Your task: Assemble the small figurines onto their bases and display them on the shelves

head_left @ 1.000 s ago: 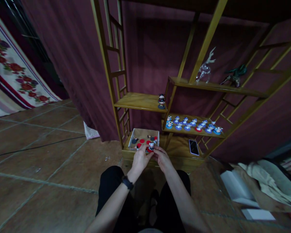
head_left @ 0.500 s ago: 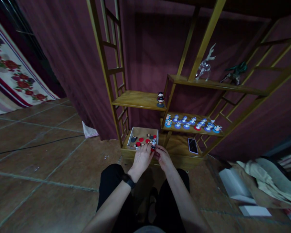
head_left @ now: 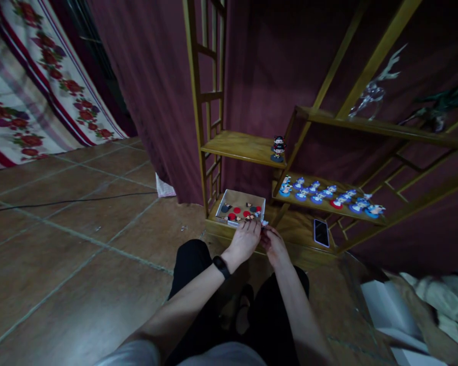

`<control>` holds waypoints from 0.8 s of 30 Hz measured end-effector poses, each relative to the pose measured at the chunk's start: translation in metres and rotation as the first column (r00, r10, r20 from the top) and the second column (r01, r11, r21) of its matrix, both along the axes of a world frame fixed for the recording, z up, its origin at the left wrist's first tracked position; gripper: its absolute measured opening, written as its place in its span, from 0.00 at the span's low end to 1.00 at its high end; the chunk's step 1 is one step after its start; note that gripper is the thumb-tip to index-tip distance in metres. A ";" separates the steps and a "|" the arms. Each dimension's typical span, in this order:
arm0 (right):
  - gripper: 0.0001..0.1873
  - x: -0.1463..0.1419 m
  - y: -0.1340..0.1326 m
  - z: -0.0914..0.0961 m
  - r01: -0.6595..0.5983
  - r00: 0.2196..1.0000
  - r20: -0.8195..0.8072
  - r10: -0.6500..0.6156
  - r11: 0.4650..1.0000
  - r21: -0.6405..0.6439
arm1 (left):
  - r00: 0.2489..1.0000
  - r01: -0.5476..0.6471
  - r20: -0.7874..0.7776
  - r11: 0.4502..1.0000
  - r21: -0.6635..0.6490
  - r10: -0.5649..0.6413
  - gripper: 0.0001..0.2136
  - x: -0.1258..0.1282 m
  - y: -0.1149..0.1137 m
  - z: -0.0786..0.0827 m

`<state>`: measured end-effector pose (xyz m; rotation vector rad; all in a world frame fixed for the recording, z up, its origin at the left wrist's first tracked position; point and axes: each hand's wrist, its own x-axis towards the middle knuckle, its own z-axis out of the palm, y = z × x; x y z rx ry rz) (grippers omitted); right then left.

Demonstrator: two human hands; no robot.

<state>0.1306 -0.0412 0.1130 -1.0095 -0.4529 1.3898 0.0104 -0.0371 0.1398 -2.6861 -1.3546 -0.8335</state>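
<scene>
My left hand (head_left: pixel 245 240) and my right hand (head_left: pixel 274 246) meet just in front of a shallow white box (head_left: pixel 241 207) on the bottom board of a wooden shelf (head_left: pixel 305 231). Together their pinched fingers hold a small figurine (head_left: pixel 262 223), mostly hidden. The box holds red and dark round bases and a few small figures. A black band sits on my left wrist.
A row of several blue-based figurines (head_left: pixel 328 195) stands on the middle shelf, and one dark figurine (head_left: pixel 278 149) stands on the shelf above the box. A phone (head_left: pixel 321 233) lies on the bottom board. A glass deer (head_left: pixel 374 87) sits higher. Cloth and white boxes (head_left: pixel 385 310) lie at right.
The view has swung to the left and drawn closer. My hands have stayed together at the box's front edge, still closed on the small figurine.
</scene>
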 end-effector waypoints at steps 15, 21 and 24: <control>0.14 -0.003 0.001 0.012 -0.039 0.999 0.026 0.037 0.996 0.075 | 0.815 0.088 0.565 0.935 -0.343 0.130 0.11 -0.007 0.029 0.001; 0.17 -0.003 -0.003 0.015 -0.078 0.996 0.037 0.075 0.993 0.088 | 0.681 0.110 0.713 0.938 -0.328 0.169 0.14 -0.024 0.046 0.055; 0.17 -0.002 -0.013 0.002 -0.109 0.991 0.083 0.105 0.993 0.046 | 0.644 0.107 0.757 0.968 -0.229 0.108 0.15 -0.033 0.061 0.096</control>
